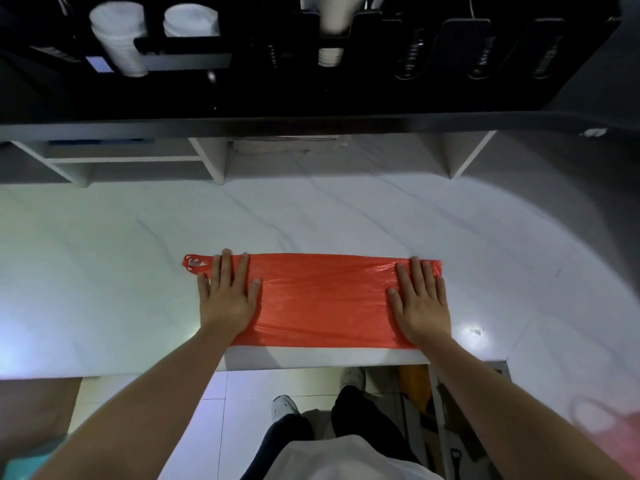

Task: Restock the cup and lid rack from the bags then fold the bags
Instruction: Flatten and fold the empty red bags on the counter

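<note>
The black cup and lid rack [346,74] stands at the far side of the desk [104,271]. Its left compartments hold two stacks of white cups [117,36]; a further white stack [332,29] sits in a central slot. The slots to the right are dark and their contents cannot be made out.

The red bag [322,299] lies flattened into a long strip close to the near edge of the desk, handles [194,264] pointing left. The left hand [227,296] presses flat on the strip's left end, fingers straight and spread, gripping nothing. The right hand [420,299] presses flat on the right end in the same manner.

Bare white surface extends between the bag and the rack and to both sides. The bag's near edge runs just short of the desk edge.
</note>
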Demonstrator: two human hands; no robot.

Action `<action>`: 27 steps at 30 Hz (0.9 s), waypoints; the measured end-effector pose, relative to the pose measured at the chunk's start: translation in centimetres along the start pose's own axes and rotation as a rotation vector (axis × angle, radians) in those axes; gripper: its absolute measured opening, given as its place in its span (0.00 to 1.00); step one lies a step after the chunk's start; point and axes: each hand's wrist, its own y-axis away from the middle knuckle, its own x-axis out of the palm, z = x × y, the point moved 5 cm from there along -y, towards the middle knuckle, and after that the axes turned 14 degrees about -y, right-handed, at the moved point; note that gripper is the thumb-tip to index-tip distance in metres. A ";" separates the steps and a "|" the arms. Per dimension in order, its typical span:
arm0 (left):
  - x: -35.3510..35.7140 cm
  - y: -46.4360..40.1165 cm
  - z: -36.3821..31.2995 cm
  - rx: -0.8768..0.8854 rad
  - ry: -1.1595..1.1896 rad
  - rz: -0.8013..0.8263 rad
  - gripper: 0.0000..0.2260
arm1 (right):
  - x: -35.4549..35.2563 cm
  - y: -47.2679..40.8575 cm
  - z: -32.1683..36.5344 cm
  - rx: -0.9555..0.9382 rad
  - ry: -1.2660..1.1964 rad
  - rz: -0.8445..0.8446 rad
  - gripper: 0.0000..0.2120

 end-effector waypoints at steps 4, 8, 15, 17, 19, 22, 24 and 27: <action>-1.6 0.2 -1.3 0.000 -0.003 -0.040 0.29 | -0.5 0.2 0.7 0.001 -0.021 0.038 0.33; -4.1 1.6 -7.3 0.232 -0.025 -0.242 0.28 | -1.8 0.5 4.1 -0.074 -0.013 -0.053 0.31; -2.5 2.3 -15.7 0.325 -0.040 -0.120 0.27 | 1.9 0.3 9.8 -0.216 -0.068 0.022 0.28; -1.3 2.2 -15.4 0.308 -0.058 -0.087 0.27 | 2.8 0.3 8.9 -0.185 -0.032 0.044 0.28; -0.6 2.0 -14.3 0.304 -0.062 -0.101 0.26 | 3.0 0.3 8.1 -0.191 -0.013 0.034 0.28; -0.2 1.3 -12.1 0.294 -0.051 -0.122 0.26 | 2.3 0.2 6.2 -0.153 -0.002 0.021 0.29; 0.0 0.8 -10.2 0.278 -0.057 -0.130 0.25 | 1.7 0.1 4.4 -0.102 0.013 0.023 0.29; -0.1 0.2 -7.3 0.241 -0.061 -0.132 0.25 | 0.8 -0.1 2.5 -0.066 0.007 0.031 0.28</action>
